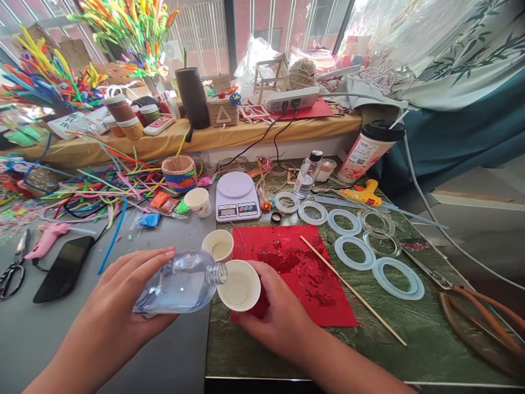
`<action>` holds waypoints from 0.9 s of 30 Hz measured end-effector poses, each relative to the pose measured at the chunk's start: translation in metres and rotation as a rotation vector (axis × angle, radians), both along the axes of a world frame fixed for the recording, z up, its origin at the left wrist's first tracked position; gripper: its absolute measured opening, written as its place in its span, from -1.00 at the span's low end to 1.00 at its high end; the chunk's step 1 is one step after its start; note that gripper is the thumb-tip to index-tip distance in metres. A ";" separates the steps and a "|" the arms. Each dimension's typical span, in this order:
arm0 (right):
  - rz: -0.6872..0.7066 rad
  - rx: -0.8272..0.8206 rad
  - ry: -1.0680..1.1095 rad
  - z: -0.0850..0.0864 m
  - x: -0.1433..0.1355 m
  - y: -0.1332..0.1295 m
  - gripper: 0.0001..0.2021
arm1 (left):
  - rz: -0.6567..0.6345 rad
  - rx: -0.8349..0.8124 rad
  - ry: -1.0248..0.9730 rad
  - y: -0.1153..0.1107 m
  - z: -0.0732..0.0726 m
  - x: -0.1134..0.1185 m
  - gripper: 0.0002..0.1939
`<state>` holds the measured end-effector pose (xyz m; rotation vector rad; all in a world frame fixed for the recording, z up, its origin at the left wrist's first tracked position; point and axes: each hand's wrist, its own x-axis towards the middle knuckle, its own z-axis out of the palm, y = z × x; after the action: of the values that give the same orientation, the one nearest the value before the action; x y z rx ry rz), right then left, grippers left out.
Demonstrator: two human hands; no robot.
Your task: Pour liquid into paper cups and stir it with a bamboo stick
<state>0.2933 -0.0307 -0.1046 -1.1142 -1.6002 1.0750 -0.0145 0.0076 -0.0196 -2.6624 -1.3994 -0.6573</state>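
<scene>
My left hand is closed round a clear plastic bottle, tilted on its side with its uncapped neck at the rim of a paper cup. That cup is gripped by my right hand, its mouth facing up toward me. Clear liquid shows inside the bottle; whether any flows out, I cannot tell. Just behind stands a second paper cup. Under and right of my right hand lies a red sheet with wet, shiny patches. A thin wooden stick rests across its right side.
A purple kitchen scale and another paper cup stand behind. Several ring-shaped silicone molds lie right, near large scissors, a yellow glue gun and a small capped bottle. A phone lies left.
</scene>
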 end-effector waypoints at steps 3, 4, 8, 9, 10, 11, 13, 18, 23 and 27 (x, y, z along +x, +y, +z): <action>-0.025 0.015 0.035 0.002 0.000 0.000 -0.40 | 0.063 -0.070 -0.075 -0.003 -0.009 0.002 -0.28; -0.033 0.020 0.047 0.004 0.000 0.000 -0.40 | 0.079 -0.088 -0.096 -0.004 -0.011 0.003 -0.28; -0.044 0.034 0.065 0.008 0.000 0.000 -0.37 | 0.080 -0.097 -0.133 -0.007 -0.021 0.004 -0.26; -0.042 0.033 0.065 0.009 0.000 0.000 -0.37 | 0.070 -0.096 -0.131 -0.008 -0.022 0.004 -0.26; -0.037 0.028 0.064 0.009 0.001 0.000 -0.37 | 0.060 -0.096 -0.126 -0.008 -0.024 0.003 -0.27; -0.032 0.021 0.063 0.010 0.001 0.000 -0.36 | 0.052 -0.098 -0.122 -0.008 -0.025 0.003 -0.27; -0.030 0.007 0.062 0.010 0.001 0.000 -0.35 | 0.045 -0.097 -0.116 -0.008 -0.026 0.003 -0.28; -0.035 0.003 0.067 0.011 0.000 -0.001 -0.40 | 0.056 -0.089 -0.119 -0.006 -0.024 0.001 -0.28; -0.076 0.003 0.060 0.010 0.003 -0.002 -0.40 | 0.091 -0.125 -0.190 -0.007 -0.028 -0.001 -0.31; -0.150 0.049 -0.072 0.018 0.022 0.014 -0.38 | 0.273 -0.235 -0.330 -0.012 -0.049 -0.004 -0.22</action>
<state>0.3153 -0.0169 -0.0865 -1.2316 -1.5637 0.9021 -0.0189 -0.0046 -0.0684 -2.5334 -1.9957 -0.9890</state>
